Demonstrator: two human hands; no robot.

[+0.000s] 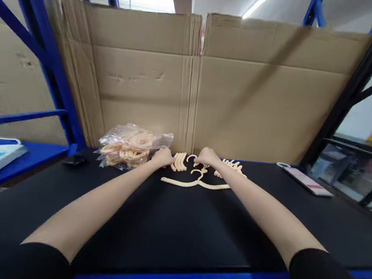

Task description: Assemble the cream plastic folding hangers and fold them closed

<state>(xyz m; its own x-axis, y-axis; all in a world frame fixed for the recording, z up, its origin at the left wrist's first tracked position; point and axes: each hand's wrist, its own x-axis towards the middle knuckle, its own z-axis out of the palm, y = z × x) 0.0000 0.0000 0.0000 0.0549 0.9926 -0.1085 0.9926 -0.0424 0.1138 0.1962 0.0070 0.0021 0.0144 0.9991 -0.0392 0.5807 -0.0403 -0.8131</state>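
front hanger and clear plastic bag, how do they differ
The front hanger lies low and flat; the clear plastic bag bulges up in a heap. The hanger is smooth and opaque cream; the bag is crinkled and see-through, with beige pieces inside. The bag sits farther left than the hanger. Both rest on the black tabletop.
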